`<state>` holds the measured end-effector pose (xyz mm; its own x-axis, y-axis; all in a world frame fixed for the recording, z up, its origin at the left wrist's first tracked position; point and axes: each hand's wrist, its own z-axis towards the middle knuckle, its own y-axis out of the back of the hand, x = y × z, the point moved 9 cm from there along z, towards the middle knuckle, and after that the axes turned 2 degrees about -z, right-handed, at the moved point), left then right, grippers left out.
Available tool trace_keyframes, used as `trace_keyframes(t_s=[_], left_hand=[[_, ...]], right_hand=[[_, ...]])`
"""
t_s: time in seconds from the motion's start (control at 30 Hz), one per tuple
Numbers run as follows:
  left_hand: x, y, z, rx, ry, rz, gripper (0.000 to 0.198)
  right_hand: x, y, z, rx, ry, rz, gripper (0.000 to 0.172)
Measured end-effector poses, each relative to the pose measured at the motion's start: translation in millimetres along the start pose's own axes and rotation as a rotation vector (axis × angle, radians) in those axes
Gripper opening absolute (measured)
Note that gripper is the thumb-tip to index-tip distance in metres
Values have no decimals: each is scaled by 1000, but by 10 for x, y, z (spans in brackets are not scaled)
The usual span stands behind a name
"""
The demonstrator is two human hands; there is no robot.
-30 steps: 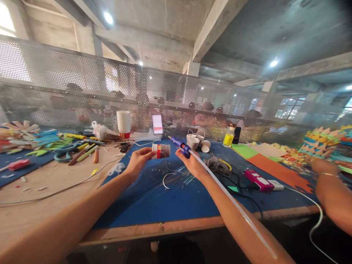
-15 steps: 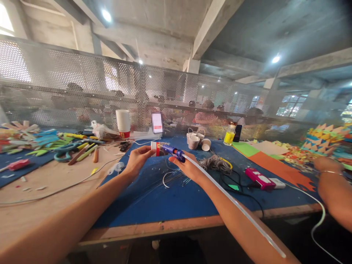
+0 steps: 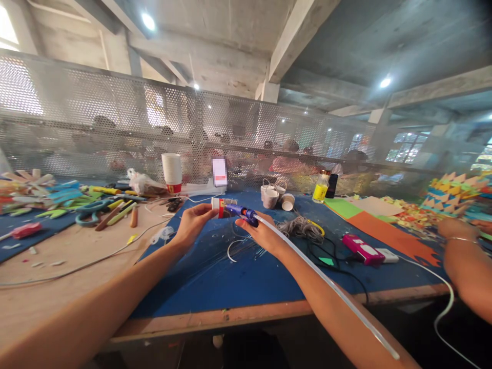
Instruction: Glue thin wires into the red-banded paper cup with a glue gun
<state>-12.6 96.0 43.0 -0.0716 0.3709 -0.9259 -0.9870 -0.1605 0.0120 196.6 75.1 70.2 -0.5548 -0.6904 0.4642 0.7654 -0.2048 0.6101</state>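
My left hand (image 3: 195, 221) is closed on a small paper cup (image 3: 217, 206), white with a red band, tilted on its side above the blue table mat (image 3: 184, 287). In my right hand (image 3: 263, 233) is a blue hot glue gun (image 3: 243, 211), its nozzle end up against the cup. Whether the tip touches the cup cannot be made out. A long clear glue stick (image 3: 319, 274) runs out of the gun's back, along my right forearm. Beyond my hands stand several small cups wound with cord (image 3: 270, 196), one lying on its side.
A bundle of grey cord (image 3: 303, 229), a pink power strip (image 3: 363, 249) and cables lie at right. A stack of paper cups (image 3: 171, 171), a phone (image 3: 220, 171) and a yellow-labelled bottle (image 3: 320, 188) stand behind. Scissors (image 3: 88, 214) lie left; another person's arm (image 3: 467, 256) is at far right.
Almost nothing differs. My hands, the cup and the glue gun keep nearly the same place; the other person's hand at far right has shifted slightly.
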Motion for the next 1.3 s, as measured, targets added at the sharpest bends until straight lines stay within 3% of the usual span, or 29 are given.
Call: trace_keyframes(t_s=[1.3], left_hand=[[-48,-15,-10,14,-16,31,39]], right_hand=[[-58,-8,9,-8,-40,7,46]])
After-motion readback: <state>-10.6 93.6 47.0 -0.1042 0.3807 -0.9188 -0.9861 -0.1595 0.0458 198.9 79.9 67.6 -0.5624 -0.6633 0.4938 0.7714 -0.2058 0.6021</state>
